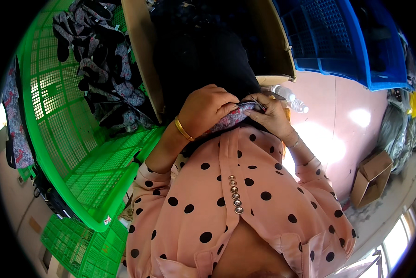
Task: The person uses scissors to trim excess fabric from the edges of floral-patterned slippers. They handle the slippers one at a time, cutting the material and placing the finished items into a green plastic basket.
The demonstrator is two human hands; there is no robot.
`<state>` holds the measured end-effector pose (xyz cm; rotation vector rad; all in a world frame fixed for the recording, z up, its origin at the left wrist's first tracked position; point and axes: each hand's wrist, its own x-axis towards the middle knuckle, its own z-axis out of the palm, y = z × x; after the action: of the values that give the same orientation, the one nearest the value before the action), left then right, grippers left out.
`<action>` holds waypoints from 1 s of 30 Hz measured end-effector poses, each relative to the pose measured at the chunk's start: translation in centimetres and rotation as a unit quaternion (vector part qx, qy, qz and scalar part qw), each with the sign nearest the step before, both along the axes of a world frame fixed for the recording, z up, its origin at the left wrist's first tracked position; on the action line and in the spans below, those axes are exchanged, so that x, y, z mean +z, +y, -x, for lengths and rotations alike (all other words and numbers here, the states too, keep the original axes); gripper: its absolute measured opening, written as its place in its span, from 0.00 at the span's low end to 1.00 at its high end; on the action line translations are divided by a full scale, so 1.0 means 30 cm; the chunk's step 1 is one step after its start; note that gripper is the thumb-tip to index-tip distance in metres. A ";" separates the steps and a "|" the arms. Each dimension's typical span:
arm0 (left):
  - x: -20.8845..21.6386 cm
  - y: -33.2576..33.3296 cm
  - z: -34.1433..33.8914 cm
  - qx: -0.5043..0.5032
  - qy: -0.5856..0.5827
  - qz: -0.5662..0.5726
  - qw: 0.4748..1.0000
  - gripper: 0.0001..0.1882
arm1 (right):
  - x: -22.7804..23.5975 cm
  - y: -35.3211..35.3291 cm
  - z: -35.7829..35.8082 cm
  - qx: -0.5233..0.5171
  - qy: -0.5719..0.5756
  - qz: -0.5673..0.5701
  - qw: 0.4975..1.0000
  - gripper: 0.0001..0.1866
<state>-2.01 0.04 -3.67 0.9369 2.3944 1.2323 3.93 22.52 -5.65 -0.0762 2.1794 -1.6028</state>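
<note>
In front of my waist, a grey floral fabric piece (229, 121) with red flowers and a dark edge is stretched between my two hands. My left hand (207, 110) pinches its upper edge with thumb and fingers. At the other end, my right hand (274, 116) is closed on the fabric, thumb on top. A thin, dark metal tool (256, 102), which looks like thread snips, sticks out from the right fingers; most of it is hidden. Part of the fabric lies behind my left wrist, against the shirt.
A green plastic basket (73, 173) on the left holds a heap of similar floral and black pieces (108, 78). Ahead stands an open cardboard box (143, 46) with dark contents. Clear plastic bottles (284, 92), a blue crate (328, 37) and a small carton (372, 180) are at right.
</note>
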 end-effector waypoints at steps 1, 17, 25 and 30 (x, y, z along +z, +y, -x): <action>0.010 0.006 0.001 -0.007 0.035 0.012 0.999 0.08 | 0.004 -0.002 0.002 0.001 0.010 -0.008 1.000 0.18; -0.027 0.022 -0.068 0.173 0.083 -0.013 0.981 0.02 | 0.056 0.048 0.069 0.089 0.182 -0.251 0.947 0.23; -0.018 0.023 -0.069 0.172 0.101 -0.035 0.979 0.03 | 0.131 -0.024 0.175 0.221 0.176 -0.339 0.897 0.26; -0.017 0.006 -0.071 0.220 0.045 -0.054 0.973 0.05 | 0.080 -0.014 0.191 0.137 0.198 -0.272 0.932 0.24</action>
<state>0.12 0.23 -4.18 0.5079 2.7276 1.5087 -1.79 22.10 -3.25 -0.5486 2.6944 -0.8409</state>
